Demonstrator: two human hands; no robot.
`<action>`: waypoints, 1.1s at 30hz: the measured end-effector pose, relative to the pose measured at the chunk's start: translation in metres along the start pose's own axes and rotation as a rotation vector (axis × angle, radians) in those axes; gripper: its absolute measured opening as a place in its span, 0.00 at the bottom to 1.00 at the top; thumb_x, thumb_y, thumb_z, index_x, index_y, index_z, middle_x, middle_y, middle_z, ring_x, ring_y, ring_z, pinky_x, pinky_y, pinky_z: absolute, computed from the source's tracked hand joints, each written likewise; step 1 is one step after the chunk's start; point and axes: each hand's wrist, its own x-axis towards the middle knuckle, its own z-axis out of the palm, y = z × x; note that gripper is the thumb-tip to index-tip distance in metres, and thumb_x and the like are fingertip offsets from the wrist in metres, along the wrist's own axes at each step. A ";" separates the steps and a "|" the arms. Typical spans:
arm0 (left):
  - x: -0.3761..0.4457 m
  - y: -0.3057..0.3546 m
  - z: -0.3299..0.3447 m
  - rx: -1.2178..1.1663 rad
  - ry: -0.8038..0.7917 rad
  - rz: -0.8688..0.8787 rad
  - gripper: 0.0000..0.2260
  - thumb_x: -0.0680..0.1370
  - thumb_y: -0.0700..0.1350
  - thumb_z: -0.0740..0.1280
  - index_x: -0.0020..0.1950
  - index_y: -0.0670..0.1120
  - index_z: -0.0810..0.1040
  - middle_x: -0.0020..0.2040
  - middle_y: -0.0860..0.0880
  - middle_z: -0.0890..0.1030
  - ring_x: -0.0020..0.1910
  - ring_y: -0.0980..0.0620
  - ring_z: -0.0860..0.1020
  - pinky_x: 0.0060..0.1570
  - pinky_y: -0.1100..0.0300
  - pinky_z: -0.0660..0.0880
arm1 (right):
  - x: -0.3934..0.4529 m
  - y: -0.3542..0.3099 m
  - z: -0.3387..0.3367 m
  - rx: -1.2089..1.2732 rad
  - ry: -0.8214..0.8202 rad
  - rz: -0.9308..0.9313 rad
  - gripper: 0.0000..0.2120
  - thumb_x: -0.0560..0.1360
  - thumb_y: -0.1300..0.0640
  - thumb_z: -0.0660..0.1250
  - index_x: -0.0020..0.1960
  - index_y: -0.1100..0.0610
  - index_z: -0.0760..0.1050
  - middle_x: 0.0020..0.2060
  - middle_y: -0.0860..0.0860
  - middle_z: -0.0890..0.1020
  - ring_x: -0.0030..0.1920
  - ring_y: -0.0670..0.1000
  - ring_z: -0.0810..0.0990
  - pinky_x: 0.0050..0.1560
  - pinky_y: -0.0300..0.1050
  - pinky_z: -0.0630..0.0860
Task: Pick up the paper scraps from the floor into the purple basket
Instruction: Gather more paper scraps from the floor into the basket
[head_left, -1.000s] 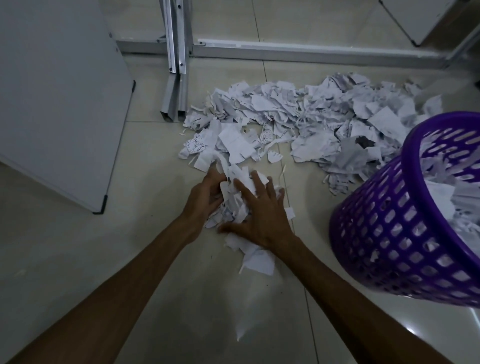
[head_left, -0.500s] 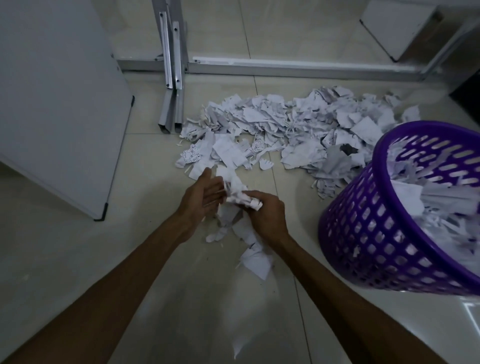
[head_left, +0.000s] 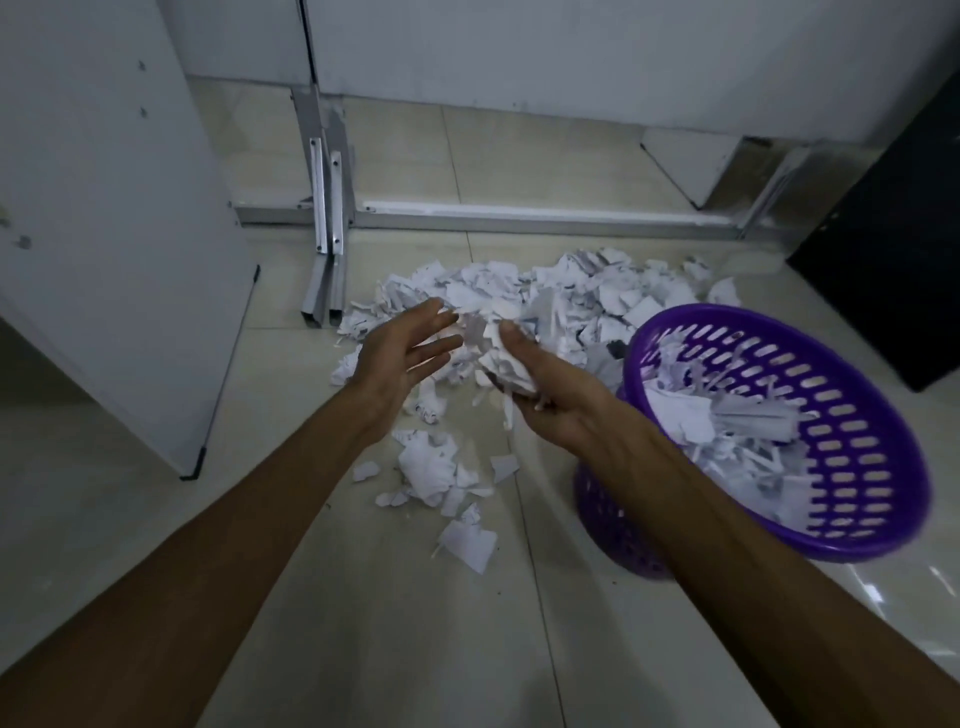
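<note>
White paper scraps bunched in the right hand, left hand splayed; next, swing to the purple basket at three o'clock.

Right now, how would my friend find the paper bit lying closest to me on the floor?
Start at the purple basket on the right and look left, between the two arms. A small trail of scraps lies there, apart from the big pile. The nearest scrap is the flat, pointed piece at the trail's near end, lying alone.

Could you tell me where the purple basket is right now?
In the head view, the purple basket stands on the floor at right, beside the right hand.
</note>
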 end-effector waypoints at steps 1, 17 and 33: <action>-0.002 0.006 0.008 -0.007 -0.009 0.010 0.17 0.79 0.49 0.65 0.66 0.44 0.76 0.59 0.49 0.83 0.55 0.49 0.83 0.58 0.56 0.76 | -0.012 -0.014 0.002 0.005 0.001 -0.010 0.05 0.77 0.58 0.70 0.49 0.60 0.81 0.44 0.55 0.86 0.43 0.50 0.85 0.51 0.42 0.81; -0.030 -0.036 0.157 0.270 -0.222 -0.024 0.24 0.73 0.42 0.75 0.68 0.46 0.74 0.58 0.49 0.82 0.51 0.54 0.82 0.44 0.63 0.81 | -0.089 -0.111 -0.141 -0.324 0.272 -0.218 0.28 0.65 0.53 0.80 0.62 0.63 0.79 0.52 0.57 0.85 0.51 0.54 0.84 0.61 0.52 0.78; -0.023 -0.052 0.156 0.238 -0.239 -0.022 0.24 0.71 0.42 0.76 0.66 0.50 0.77 0.54 0.54 0.84 0.50 0.53 0.83 0.49 0.59 0.80 | -0.109 -0.139 -0.176 -1.375 0.437 -0.213 0.43 0.61 0.27 0.66 0.70 0.49 0.72 0.63 0.51 0.77 0.53 0.52 0.79 0.48 0.47 0.78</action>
